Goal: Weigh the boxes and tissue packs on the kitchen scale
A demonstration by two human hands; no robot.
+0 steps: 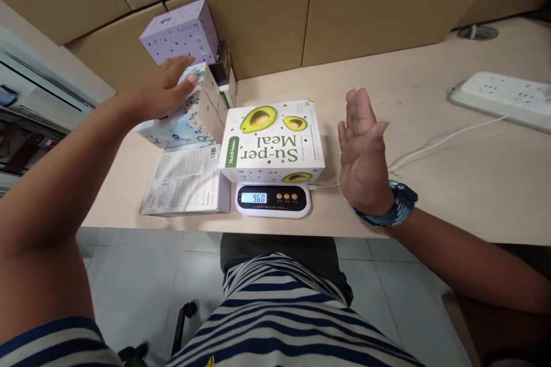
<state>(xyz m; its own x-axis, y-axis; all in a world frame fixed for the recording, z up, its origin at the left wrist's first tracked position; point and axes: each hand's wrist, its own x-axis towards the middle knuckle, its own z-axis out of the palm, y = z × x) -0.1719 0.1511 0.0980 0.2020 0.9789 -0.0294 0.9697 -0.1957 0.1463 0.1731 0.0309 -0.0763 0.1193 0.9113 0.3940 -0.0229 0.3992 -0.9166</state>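
Note:
A white box with avocado pictures (271,140) rests on a small digital scale (272,206), whose lit display seems to read 9.60. My left hand (166,89) is over the top of a floral tissue box (206,106), fingers stretched out; whether it presses on the box I cannot tell. My right hand (364,155) is raised to the right of the avocado box, apart from it, palm turned inward and fingers extended, holding nothing. Left of the scale lies a white printed box (185,183), partly under the floral packs.
A lilac box (183,34) stands at the back left, beside a dark small box (222,63). Cardboard boxes (267,17) line the rear. On the right are a white power strip (508,94) and a thin white cable (447,140) that runs to the scale.

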